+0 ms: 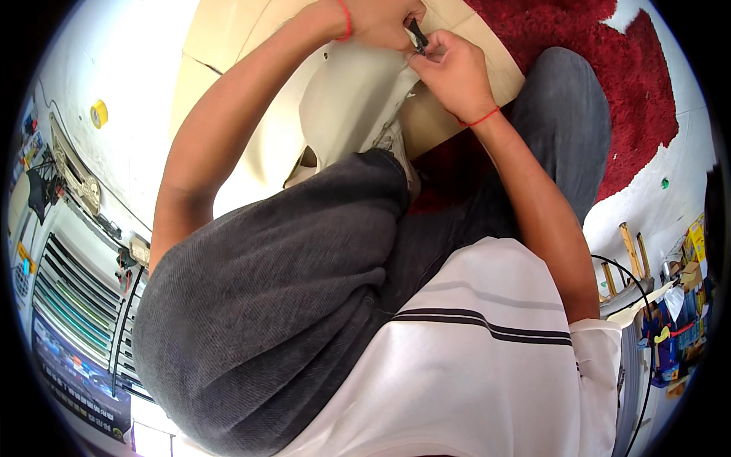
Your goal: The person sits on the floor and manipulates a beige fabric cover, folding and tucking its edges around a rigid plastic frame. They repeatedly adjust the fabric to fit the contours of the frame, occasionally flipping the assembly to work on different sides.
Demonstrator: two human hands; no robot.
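At the top of the head view my left hand (381,21) is closed, its fingers on a small black piece (416,35) whose exact kind I cannot make out. My right hand (459,68) pinches beside the lower end of that same piece, thumb and forefinger pressed together; what lies between those fingertips is hidden. Both hands are at the far right end of a pale cream molded panel (354,99), which has a smooth curved face and a rough right edge. The panel lies in front of my bent knee and partly behind it.
Cardboard (438,118) lies under the panel, with a dark red rug (636,99) to the right. A yellow tape roll (99,113) is on the white floor at left. A rack of strips (76,305) stands lower left; boxes and packages (678,327) crowd the right edge.
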